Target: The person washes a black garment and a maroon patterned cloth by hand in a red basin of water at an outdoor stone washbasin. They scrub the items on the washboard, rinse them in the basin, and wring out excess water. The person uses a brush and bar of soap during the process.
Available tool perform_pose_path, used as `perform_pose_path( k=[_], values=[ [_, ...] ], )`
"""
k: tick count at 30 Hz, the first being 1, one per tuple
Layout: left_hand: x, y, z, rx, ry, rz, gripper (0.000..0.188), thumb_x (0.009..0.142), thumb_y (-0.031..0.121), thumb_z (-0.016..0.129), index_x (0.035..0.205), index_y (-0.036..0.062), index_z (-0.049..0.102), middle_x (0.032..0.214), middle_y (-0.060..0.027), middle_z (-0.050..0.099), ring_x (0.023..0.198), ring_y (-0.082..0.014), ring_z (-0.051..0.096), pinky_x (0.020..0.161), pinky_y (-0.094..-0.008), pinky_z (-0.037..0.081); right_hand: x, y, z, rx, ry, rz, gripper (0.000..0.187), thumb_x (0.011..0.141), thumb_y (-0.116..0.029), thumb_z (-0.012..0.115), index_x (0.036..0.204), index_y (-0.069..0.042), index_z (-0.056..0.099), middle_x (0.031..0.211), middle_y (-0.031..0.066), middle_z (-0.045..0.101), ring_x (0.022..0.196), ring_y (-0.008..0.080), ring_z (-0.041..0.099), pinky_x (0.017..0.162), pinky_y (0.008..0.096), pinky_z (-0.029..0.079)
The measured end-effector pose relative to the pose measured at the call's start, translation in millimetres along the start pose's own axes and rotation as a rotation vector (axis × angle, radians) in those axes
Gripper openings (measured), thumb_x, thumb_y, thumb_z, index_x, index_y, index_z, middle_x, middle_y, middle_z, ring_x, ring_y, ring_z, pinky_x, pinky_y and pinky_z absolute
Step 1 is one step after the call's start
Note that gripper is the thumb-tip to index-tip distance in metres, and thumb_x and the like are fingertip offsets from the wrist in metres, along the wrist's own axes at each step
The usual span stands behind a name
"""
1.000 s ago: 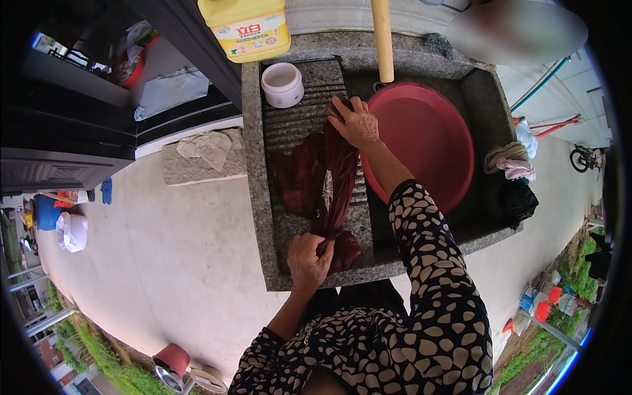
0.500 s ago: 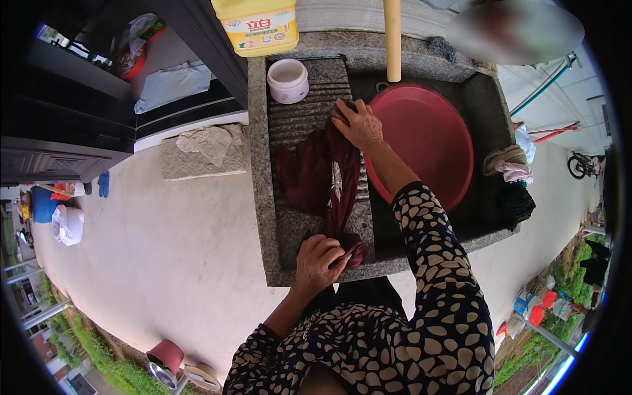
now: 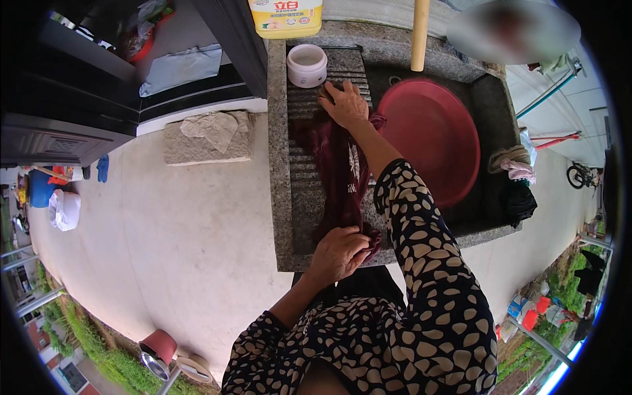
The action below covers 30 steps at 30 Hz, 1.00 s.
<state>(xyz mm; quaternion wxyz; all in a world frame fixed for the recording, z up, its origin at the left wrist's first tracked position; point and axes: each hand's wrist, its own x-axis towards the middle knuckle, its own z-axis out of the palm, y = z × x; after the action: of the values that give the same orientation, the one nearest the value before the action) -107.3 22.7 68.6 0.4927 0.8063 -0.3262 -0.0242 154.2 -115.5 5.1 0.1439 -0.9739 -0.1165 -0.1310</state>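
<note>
A wet maroon garment [image 3: 337,171] lies stretched lengthwise over the ridged stone washboard [image 3: 306,227], with white print along one part. My left hand [image 3: 339,253] is closed on its near end, by the front edge of the sink. At the far end, my right hand [image 3: 347,105] bends its fingers over a dark brown object, mostly hidden beneath them, whose kind I cannot make out. Just beyond that hand stands a white round tub [image 3: 307,66]. To the right, a large red basin [image 3: 431,141] sits in the sink's deep part, close to my right forearm.
A yellow jug [image 3: 286,18] stands at the far left corner of the stone sink [image 3: 282,191]. A wooden pole [image 3: 420,36] juts over the far rim. Several cloths [image 3: 513,164] hang on the right rim. On the floor to the left lies a stone block [image 3: 207,148] with a rag.
My right hand has shifted slightly away from me along the washboard, nearer the white tub. The garment's far part has bunched and spread differently. My left hand keeps its hold. The view has shifted a little.
</note>
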Motion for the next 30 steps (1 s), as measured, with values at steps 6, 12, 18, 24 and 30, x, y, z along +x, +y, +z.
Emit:
perform_pose_path(
  k=[6,12,18,24,30],
  values=[
    [-3,-3,-7,-0.069,0.055,-0.065,0.018,0.07,0.007,0.073,0.084,0.0068,0.062,0.09,-0.0054,0.067,0.092,-0.0266,0.062,0.079,-0.0373,0.049,-129,-61,-71,0.338,-0.174,-0.498,0.052,0.077,-0.036,0.071,0.124,-0.024,0.055,0.102,0.0096,0.048,0.086,0.0268,0.054,0.07,0.0383,0.052],
    [3,-5,1,-0.092,0.07,-0.068,0.016,0.072,0.008,0.073,0.081,0.0049,0.061,0.081,-0.0079,0.064,0.086,-0.0276,0.063,0.079,-0.0372,0.051,-31,-4,-12,0.012,0.116,-0.339,0.054,0.076,-0.032,0.071,0.126,-0.019,0.053,0.103,0.0107,0.049,0.085,0.0276,0.053,0.067,0.0391,0.051],
    [1,-3,-3,-0.051,0.108,-0.071,0.017,0.072,0.009,0.073,0.082,0.0046,0.06,0.081,-0.0076,0.063,0.084,-0.0278,0.063,0.077,-0.0376,0.05,-26,-23,-28,0.164,-0.132,-0.006,0.047,0.084,-0.039,0.063,0.127,-0.023,0.054,0.109,0.0107,0.052,0.102,0.031,0.054,0.079,0.0394,0.051],
    [4,-5,-2,-0.042,0.115,-0.128,0.02,0.071,0.009,0.075,0.083,0.0048,0.061,0.082,-0.0079,0.064,0.08,-0.0274,0.062,0.072,-0.038,0.05,-105,-16,-57,0.156,-0.078,-0.501,0.057,0.078,-0.037,0.069,0.13,-0.021,0.053,0.106,0.013,0.05,0.088,0.0293,0.054,0.071,0.0397,0.051],
    [19,2,-1,-0.173,0.113,-0.242,0.022,0.069,0.012,0.075,0.084,0.0049,0.06,0.081,-0.0095,0.062,0.079,-0.026,0.062,0.07,-0.0369,0.048,-19,45,-16,0.046,0.137,0.053,0.049,0.078,-0.032,0.069,0.122,-0.017,0.053,0.099,0.012,0.05,0.089,0.0307,0.054,0.067,0.0409,0.052]
  ],
)
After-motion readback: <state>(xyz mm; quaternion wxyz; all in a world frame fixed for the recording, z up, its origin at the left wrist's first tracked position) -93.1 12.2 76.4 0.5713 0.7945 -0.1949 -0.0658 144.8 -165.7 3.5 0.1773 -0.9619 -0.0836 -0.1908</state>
